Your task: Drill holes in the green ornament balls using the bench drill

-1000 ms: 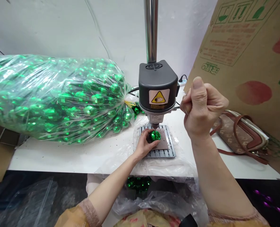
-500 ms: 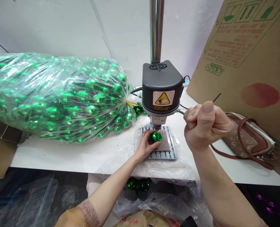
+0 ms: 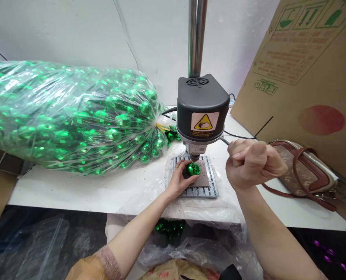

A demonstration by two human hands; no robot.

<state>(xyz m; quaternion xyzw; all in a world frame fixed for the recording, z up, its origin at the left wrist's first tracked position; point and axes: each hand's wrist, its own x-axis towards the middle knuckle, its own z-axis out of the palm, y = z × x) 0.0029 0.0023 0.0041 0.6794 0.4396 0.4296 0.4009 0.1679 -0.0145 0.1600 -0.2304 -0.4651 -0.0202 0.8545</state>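
Observation:
Beneath the chuck of a black drill press (image 3: pixel 202 107), a shiny green ball (image 3: pixel 194 168) rests on a brown board (image 3: pixel 203 179) over the slotted metal base (image 3: pixel 214 190). My left hand (image 3: pixel 181 179) holds the ball from the left between thumb and fingers. The drill bit meets the top of the ball. My right hand (image 3: pixel 253 165) is closed in a fist around the end of the press lever (image 3: pixel 224 140), right of the motor head.
A clear bag of green balls (image 3: pixel 102 120) lies at the left, tied with yellow. A brown handbag (image 3: pixel 307 167) and a large cardboard box (image 3: pixel 295 74) stand at the right. Plastic sheeting (image 3: pixel 213 212) hangs over the table's front edge.
My right hand has moved slightly down with the lever. The view has shifted a little, and my left hand stays on the ball.

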